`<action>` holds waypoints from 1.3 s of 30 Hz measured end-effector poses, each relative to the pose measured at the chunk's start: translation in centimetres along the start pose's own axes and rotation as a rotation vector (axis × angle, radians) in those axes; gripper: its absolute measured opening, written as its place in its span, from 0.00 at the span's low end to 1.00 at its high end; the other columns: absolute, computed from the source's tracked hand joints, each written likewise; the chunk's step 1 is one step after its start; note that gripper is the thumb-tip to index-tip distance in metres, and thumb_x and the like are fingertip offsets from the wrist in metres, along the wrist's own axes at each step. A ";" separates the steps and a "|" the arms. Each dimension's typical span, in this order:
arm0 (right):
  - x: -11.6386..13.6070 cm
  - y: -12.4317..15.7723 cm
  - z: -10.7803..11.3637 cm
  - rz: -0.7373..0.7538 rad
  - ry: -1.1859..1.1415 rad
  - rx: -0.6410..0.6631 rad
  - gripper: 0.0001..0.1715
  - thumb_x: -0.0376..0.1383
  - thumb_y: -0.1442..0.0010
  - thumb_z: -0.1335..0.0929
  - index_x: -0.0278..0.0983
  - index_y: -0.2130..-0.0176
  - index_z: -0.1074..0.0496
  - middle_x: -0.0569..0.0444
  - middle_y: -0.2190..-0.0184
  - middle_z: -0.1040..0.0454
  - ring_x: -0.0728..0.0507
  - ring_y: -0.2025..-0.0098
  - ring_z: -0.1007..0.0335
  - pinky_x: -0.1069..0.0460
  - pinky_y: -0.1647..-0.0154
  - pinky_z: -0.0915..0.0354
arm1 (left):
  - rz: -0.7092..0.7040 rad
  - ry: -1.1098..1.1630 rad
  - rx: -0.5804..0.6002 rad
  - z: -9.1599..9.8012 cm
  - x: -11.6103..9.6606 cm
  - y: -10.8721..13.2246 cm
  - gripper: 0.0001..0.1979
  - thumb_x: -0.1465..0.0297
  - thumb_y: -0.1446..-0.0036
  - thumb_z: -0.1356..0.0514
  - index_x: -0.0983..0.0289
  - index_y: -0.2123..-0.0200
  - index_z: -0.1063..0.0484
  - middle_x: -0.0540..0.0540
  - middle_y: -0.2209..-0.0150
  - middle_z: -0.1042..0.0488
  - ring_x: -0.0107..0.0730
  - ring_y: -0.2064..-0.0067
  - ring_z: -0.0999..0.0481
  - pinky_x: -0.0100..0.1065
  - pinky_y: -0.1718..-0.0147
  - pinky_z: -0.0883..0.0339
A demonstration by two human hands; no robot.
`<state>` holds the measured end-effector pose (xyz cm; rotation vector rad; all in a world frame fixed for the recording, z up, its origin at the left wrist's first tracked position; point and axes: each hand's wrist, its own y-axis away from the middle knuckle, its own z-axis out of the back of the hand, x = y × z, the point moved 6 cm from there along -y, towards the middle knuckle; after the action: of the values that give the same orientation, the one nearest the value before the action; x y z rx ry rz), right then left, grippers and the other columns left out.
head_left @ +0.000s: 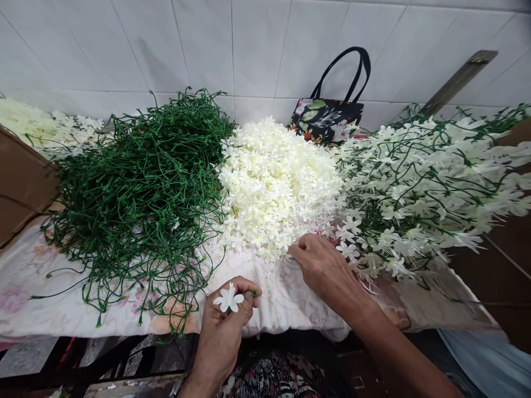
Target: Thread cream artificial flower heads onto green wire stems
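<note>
My left hand (227, 320) is closed on a green plastic flower stem (254, 294), whose bare tip pokes out between thumb and forefinger. A white artificial blossom (229, 299) shows on top of the same hand. With its fingers pinched together, my right hand (319, 264) touches the front edge of a heap of loose white blossoms (277, 182). Whether a blossom is between those fingertips is hidden. To the left of the blossoms lies a big tangle of green stems (149, 177). On the right are piled stems with white flowers on them (418, 193).
A black floral handbag (326, 119) leans on the tiled wall (261, 50) behind the heaps. A cardboard box (25, 185) stands at the far left, with more pale blossoms (37, 124) behind it. Floral cloth (286, 298) covers the table, and a metal bar (458, 83) slants up at right.
</note>
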<state>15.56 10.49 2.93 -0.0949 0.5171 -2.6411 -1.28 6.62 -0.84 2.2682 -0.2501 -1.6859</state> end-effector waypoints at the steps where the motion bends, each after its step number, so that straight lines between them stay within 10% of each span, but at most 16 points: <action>1: 0.0 0.0 0.0 0.002 -0.004 -0.007 0.16 0.17 0.48 0.41 0.34 0.75 0.33 0.51 0.73 0.38 0.46 0.70 0.46 0.53 0.71 0.50 | -0.003 0.000 0.006 -0.1 -0.1 0.0 0.09 0.66 0.59 0.34 0.67 0.79 0.26 0.52 0.80 0.32 0.26 0.76 0.37 0.25 0.79 0.47; 26: -1.0 2.6 -0.4 -0.408 -1.080 -0.056 0.05 0.35 0.42 0.36 0.36 0.68 0.31 0.53 0.70 0.28 0.48 0.66 0.32 0.52 0.65 0.36 | -0.065 -0.038 0.016 -2.0 0.4 -0.4 0.04 0.71 0.56 0.37 0.66 0.77 0.27 0.49 0.80 0.33 0.23 0.77 0.39 0.25 0.79 0.47; 39: -1.6 4.1 -0.3 -0.622 -1.199 -0.189 0.09 0.34 0.44 0.35 0.37 0.61 0.30 0.57 0.73 0.33 0.52 0.74 0.37 0.57 0.75 0.37 | -0.506 -0.791 0.251 -6.4 -1.6 -0.2 0.16 0.85 0.60 0.50 0.63 0.73 0.29 0.51 0.73 0.32 0.30 0.71 0.34 0.29 0.73 0.42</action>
<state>18.62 7.89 1.17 -1.9799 0.3013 -2.4243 4.29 8.21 2.24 1.7765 -0.0464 -2.9181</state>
